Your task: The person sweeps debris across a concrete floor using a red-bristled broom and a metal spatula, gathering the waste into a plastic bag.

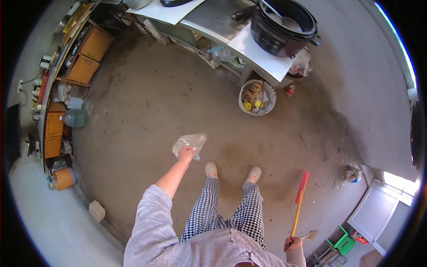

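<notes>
My left hand (185,154) grips a crumpled clear plastic bag (196,142) above the floor, in front of my feet. Low at the right, my right hand (293,244) is closed around the yellow handle (296,215) of a tool. Its narrow red head (302,186) points forward; the exact kind of tool is unclear. Beside the same hand a smaller tool with a flat tan end (312,235) sticks out to the right, apparently held with it. Its handle is hidden by the fingers.
A white-rimmed basket (245,109) with yellow fruit stands by the table bearing a dark electric cooker (275,40). Along the left wall are wooden cabinets (84,69), a large bottle (75,118) and an orange gas cylinder (64,178). A green chair (344,245) stands lower right.
</notes>
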Tool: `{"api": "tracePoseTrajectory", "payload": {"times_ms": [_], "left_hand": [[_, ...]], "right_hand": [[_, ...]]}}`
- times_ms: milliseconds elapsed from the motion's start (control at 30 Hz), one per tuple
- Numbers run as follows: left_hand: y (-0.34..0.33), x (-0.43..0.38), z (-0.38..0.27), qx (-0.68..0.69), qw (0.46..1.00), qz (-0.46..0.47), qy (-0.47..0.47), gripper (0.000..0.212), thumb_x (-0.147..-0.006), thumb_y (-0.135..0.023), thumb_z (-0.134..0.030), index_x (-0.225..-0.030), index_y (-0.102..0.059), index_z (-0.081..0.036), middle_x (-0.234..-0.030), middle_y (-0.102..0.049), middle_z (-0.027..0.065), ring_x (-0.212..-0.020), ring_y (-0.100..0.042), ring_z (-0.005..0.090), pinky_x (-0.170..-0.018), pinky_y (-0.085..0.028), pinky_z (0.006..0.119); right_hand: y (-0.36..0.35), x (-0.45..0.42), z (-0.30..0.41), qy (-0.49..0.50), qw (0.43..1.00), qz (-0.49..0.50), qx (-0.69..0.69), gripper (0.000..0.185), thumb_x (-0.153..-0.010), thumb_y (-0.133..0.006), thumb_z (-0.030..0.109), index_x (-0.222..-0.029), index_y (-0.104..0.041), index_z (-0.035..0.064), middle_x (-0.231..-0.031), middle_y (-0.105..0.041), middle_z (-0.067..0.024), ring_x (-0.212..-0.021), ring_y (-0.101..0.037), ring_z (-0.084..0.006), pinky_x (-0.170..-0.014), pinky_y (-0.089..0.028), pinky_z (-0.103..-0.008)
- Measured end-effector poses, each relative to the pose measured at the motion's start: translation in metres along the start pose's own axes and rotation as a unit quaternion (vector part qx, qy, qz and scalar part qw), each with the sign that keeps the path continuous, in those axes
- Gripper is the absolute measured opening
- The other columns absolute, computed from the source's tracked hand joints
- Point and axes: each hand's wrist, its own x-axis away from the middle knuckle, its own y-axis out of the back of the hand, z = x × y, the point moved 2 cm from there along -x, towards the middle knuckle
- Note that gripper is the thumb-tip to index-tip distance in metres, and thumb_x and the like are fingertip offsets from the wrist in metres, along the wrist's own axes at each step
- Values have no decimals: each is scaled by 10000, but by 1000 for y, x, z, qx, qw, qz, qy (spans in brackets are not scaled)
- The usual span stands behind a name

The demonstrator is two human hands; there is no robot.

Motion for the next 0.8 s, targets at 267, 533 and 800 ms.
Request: {"api": "tracePoseTrajectory", "payload": {"times_ms": [267,533,800], "left_hand": [[76,-150,-79,103,991,-69,48,99,-705,-515,-78,-723,-604,-37,-669,-584,62,-628,-540,163,-560,-411,298],[37,-344,-217,-44,970,-126,-202,133,-756,-544,-167,-768,-578,-39,-688,-582,143,-636,-555,264,-584,-427,339],[-59,-431,-290,-99,889,-32,-445,130,-748,-526,-60,-864,-565,-16,-852,-583,135,-796,-554,299,-692,-449,359]], "right_hand": [[-145,83,19,-58,997,44,8,113,-758,-366,137,-663,-404,90,-507,-430,-16,-390,-399,-113,-369,-260,-258],[-230,89,45,7,989,99,108,82,-737,-438,142,-667,-416,105,-534,-424,-17,-450,-398,-135,-434,-279,-281],[-317,167,100,-42,995,-23,93,218,-737,-505,163,-540,-424,119,-440,-377,3,-369,-332,-106,-344,-242,-224]]}}
